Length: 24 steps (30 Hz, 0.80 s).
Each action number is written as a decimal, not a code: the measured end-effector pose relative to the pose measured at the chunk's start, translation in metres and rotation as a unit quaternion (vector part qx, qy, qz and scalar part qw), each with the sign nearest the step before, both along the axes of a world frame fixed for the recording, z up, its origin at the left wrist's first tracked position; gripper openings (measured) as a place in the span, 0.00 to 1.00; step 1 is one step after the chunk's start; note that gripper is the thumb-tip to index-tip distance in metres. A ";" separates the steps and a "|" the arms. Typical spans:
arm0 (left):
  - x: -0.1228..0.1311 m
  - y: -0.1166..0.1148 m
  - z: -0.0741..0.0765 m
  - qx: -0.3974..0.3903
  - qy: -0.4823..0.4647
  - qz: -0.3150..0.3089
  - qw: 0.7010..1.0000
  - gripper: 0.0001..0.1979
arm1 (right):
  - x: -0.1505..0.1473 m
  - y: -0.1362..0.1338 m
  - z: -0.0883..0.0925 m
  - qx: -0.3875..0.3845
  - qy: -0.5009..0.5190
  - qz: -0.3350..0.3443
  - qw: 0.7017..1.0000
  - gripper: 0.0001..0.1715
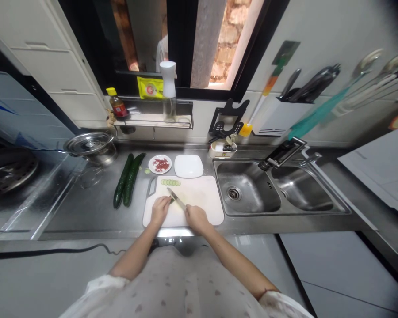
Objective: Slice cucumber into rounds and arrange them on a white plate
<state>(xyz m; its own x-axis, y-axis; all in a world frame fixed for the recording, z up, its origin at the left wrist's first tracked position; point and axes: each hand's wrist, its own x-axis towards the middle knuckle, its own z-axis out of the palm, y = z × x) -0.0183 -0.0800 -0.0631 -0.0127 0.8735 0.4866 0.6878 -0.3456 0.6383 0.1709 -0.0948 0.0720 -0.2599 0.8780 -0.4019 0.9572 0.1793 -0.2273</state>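
Observation:
A kitchen knife [177,198] is in my right hand [197,218], its blade slanting up and left across the white cutting board [205,194]. My left hand [160,209] is closed on a small dark green piece of cucumber [172,201], mostly hidden by the fingers and close beside the blade. Above the hands, a row of overlapping cucumber slices [170,182] lies on the board. Left of the board rest two whole cucumbers [122,183], side by side. Behind it are a round plate [151,164] with chopped red bits and a white square plate [188,166].
To the right is a double steel sink [252,210] with a black faucet [281,152]. A lidded steel pot [99,148] stands at the back left. A wall shelf [146,121] holds a sauce bottle [117,105] and a spray bottle [169,88].

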 end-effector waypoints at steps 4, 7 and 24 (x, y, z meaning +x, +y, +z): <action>0.000 0.000 0.000 -0.004 0.002 0.001 1.000 0.12 | -0.006 0.000 0.001 0.003 -0.006 0.011 1.000 0.18; 0.000 0.000 0.001 -0.007 -0.001 0.001 1.000 0.12 | -0.006 -0.001 -0.001 0.012 -0.008 0.017 1.000 0.18; 0.001 0.000 0.005 -0.005 -0.006 0.010 1.000 0.12 | -0.013 0.002 -0.010 0.012 -0.022 0.049 0.999 0.18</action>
<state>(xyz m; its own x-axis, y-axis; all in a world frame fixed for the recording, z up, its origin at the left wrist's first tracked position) -0.0177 -0.0800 -0.0582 -0.0371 0.8777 0.4778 0.6867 -0.3250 0.6503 0.1582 -0.0932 0.0621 -0.3271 0.8591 -0.3935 0.9438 0.2767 -0.1805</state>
